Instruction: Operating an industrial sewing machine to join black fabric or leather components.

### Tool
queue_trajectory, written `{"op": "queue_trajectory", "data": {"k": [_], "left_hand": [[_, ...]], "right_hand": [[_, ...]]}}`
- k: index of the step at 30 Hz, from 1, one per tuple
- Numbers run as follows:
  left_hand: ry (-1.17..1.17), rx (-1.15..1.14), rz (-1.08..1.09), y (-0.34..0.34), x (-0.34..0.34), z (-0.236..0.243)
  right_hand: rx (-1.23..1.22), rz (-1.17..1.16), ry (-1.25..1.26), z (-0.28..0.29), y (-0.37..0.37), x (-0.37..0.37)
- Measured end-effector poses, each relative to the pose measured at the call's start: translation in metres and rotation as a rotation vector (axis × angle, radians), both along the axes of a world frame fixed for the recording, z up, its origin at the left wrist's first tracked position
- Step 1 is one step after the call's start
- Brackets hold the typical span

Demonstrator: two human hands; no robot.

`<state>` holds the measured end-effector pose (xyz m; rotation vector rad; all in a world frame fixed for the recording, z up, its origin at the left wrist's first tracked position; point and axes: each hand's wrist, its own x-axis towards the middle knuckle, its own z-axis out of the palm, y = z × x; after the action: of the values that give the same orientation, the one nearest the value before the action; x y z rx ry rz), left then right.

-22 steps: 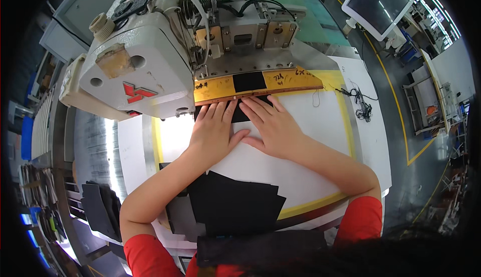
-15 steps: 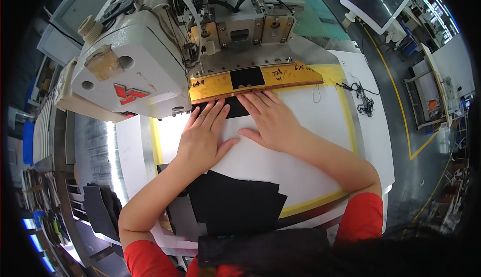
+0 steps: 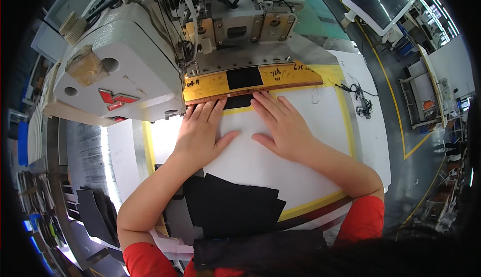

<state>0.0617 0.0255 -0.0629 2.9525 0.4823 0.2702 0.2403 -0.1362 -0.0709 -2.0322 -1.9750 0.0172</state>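
Note:
A black fabric piece lies mostly beneath the yellow clamp plate of a sewing machine, with only a strip showing at its front edge. My left hand rests flat left of that strip, fingers stretched to the plate's edge and fingertips at the fabric's left end. On the other side, my right hand lies flat, its fingertips touching the strip's right end beside the plate. Both thumbs point inward on the white work surface. Black shows through the plate's window.
Black cut fabric pieces lie stacked in front of me, with another dark stack at the left. The white machine head stands close above my left hand. Yellow tape borders the work surface. Tangled black thread lies at the right.
The black fabric piece has gone further under the clamp plate, so less of it shows. My hands have moved apart, the right one shifting to the right.

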Motion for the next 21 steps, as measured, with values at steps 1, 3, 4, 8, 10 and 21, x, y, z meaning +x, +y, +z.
{"op": "queue_trajectory", "data": {"k": [1,3,4,8,10,21], "left_hand": [[-0.037,-0.009,-0.039,0.0,-0.003,0.002],[-0.079,-0.02,-0.081,-0.003,-0.01,0.005],[-0.062,0.011,-0.105,-0.005,-0.014,0.006],[-0.058,0.034,-0.13,-0.009,-0.015,0.006],[-0.047,0.034,-0.099,-0.008,-0.011,0.004],[-0.098,0.065,-0.075,-0.007,-0.006,0.001]], "right_hand": [[0.037,0.008,-0.004,0.0,0.001,0.0],[-0.028,-0.002,0.013,0.0,0.001,0.002],[0.002,0.005,0.014,0.0,0.002,0.002],[0.016,0.0,0.032,-0.001,0.003,0.002],[0.018,-0.003,0.027,0.0,0.002,0.002],[0.053,-0.024,0.02,0.003,-0.001,0.001]]}}
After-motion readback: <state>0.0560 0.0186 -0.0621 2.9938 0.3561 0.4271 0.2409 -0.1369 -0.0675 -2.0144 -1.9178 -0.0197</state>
